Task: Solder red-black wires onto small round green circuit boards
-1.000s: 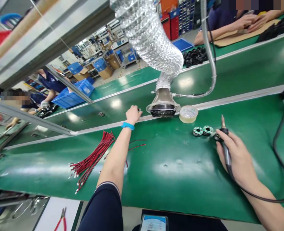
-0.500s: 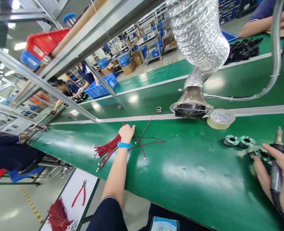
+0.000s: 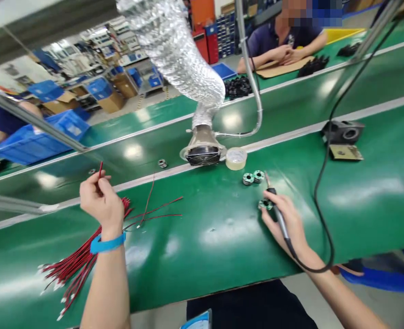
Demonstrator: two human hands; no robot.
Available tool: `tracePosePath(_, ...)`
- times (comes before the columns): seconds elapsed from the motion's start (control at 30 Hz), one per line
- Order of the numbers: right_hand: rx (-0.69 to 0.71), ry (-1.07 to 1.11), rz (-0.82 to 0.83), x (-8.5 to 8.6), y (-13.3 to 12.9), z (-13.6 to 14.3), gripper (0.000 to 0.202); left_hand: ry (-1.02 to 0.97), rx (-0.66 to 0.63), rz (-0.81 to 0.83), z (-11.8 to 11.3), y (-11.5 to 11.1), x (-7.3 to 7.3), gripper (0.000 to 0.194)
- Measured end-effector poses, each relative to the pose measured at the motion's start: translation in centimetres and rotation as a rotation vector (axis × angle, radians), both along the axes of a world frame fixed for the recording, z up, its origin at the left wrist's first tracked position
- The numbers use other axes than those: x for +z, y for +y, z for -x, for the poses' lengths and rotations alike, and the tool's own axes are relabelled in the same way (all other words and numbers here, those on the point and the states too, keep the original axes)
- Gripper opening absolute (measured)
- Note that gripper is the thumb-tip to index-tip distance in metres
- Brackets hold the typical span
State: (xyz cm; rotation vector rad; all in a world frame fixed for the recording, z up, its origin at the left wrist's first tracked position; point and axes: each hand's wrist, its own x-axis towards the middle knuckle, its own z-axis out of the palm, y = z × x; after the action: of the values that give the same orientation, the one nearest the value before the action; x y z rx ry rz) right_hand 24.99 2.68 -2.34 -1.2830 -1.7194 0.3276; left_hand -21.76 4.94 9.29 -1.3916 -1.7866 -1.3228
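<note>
Above the left side of a smooth green workbench (image 3: 202, 256), I have the left hand (image 3: 101, 198) closed in a pinch on a thin red wire (image 3: 101, 169), near a splayed bundle of slim red-and-black wires (image 3: 75, 264). My right hand (image 3: 287, 219) grips a grey-handled, pencil-shaped soldering iron (image 3: 280, 219) and, at the fingertips, a small silver ring with a green circuit-board face (image 3: 265, 204), near two matching rings (image 3: 248, 178). I expect the wire to be light and limp, best pinched close to its end; the ring, stiff but probably delicate on its face, wants holding by the rim.
</note>
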Motion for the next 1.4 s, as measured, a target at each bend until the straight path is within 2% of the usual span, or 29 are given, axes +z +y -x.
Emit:
tracePosePath(0.03, 0.024, 0.017, 0.035, 0.1, -0.8, 0.5, 0.042, 0.137, -0.048, -0.025, -2.1, -0.6, 0.0, 0.025)
tracePosePath(0.07, 0.049, 0.034, 0.065, 0.2, -1.6, 1.0, 0.043, 0.255, -0.154, 0.014, -4.6, -1.4, -0.3, 0.025)
tracePosePath(0.13, 0.109, 0.065, 0.108, 0.3, -2.9, 1.8, 0.047, 0.458, -0.471, 0.167, -10.3, -2.9, -1.6, 0.021)
tracePosePath(0.17, 0.137, 0.078, 0.119, 0.3, -3.3, 2.0, 0.049, 0.534, -0.582, 0.248, -13.1, -3.6, -2.7, 0.02)
tracePosePath(0.23, 0.172, 0.09, 0.127, 0.2, -3.8, 2.4, 0.054, 0.536, -0.734, 0.437, -17.7, -4.6, -5.1, 0.023)
tracePosePath(0.33, 0.168, 0.081, 0.119, 0.1, -4.0, 2.8, 0.059, 0.291, -0.858, 0.657, -21.5, -5.1, -7.7, 0.029)
tracePosePath(0.4, 0.16, 0.086, 0.106, 0.2, -3.8, 3.0, 0.058, 0.063, -0.926, 0.726, -22.4, -5.0, -8.2, 0.031)
tracePosePath(0.5, 0.172, 0.117, 0.09, 0.5, -3.6, 3.3, 0.056, -0.241, -1.004, 0.746, -22.8, -4.5, -7.7, 0.029)
tracePosePath(0.57, 0.225, 0.144, 0.105, 0.7, -3.4, 3.3, 0.056, -0.366, -1.004, 0.753, -23.0, -4.3, -7.3, 0.026)
tracePosePath(0.7, 0.339, 0.18, 0.196, 0.7, -3.5, 3.2, 0.057, -0.47, -0.958, 0.764, -23.4, -4.3, -7.4, 0.017)
tracePosePath(0.87, 0.296, 0.179, 0.221, 0.5, -3.5, 3.4, 0.058, -0.643, -0.966, 0.84, -23.6, -4.8, -7.8, 0.019)
tracePosePath(1.0, 0.346, 0.212, 0.209, 0.7, -3.1, 3.9, 0.054, -0.773, -0.954, 0.869, -23.7, -5.1, -7.7, 0.019)
tracePosePath(1.13, 0.373, 0.243, 0.199, 1.4, -3.3, 3.8, 0.05, -0.74, -0.959, 0.845, -23.9, -5.0, -7.2, 0.021)
tracePosePath(1.2, 0.301, 0.284, 0.157, 1.7, -3.7, 3.4, 0.042, -0.7, -0.976, 0.821, -24.2, -4.8, -7.0, 0.019)
tracePosePath(1.33, -0.017, 0.41, 0.096, 1.5, -4.8, 2.2, 0.021, -0.701, -0.961, 0.801, -25.2, -4.5, -7.2, 0.014)
tracePosePath(1.4, -0.094, 0.523, 0.092, 1.1, -5.3, 1.7, 0.019, -0.706, -0.93, 0.798, -25.7, -4.4, -7.4, 0.015)
